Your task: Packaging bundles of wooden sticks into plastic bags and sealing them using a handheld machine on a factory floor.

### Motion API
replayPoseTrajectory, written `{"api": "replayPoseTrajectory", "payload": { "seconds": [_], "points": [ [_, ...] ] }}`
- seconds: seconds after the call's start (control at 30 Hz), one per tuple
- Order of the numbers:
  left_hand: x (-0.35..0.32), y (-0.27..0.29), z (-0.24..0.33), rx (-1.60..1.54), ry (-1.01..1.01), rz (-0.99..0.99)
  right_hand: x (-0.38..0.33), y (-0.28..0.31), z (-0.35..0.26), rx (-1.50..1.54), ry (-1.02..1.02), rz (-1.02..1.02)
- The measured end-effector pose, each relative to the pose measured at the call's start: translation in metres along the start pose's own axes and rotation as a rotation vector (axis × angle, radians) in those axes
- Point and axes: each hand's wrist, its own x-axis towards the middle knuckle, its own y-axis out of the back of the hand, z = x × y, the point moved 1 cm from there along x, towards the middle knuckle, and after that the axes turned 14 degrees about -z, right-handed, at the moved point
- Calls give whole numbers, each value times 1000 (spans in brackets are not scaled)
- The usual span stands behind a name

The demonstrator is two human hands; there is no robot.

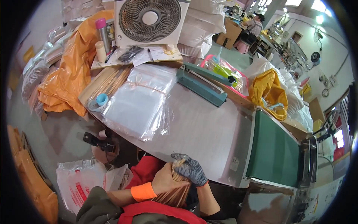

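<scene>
A bundle of thin wooden sticks (174,196) rests over my lap at the table's near edge, its ends fanned out toward me. My left hand (166,180), bare with an orange band at the wrist, is closed around the bundle from the left. From the right, my right hand (189,170) in a grey knit glove wraps the upper end, where a few stick tips show between the two hands. A stack of clear plastic bags (136,100), tied with a string, lies ahead on the table (197,134).
A green heat sealer (203,84) stands at the table's back; a green conveyor belt (274,149) adjoins on the right. A box fan (150,20) sits on a small shelf behind. A tape roll (101,100) lies left. A printed plastic bag (80,183) is beside my left arm. Far off sits another person (256,28).
</scene>
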Motion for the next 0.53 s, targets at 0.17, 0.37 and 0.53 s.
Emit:
{"api": "replayPoseTrajectory", "payload": {
  "seconds": [0.17,0.37,0.53],
  "points": [
    [15,71,-14,522,-17,-536,9,17,24,203,-60,97],
    [27,259,-75,971,-258,115,-6,39,43,-99,26,128],
    [77,265,-98,469,-17,-54,1,32,34,-185,87,158]
  ]
}}
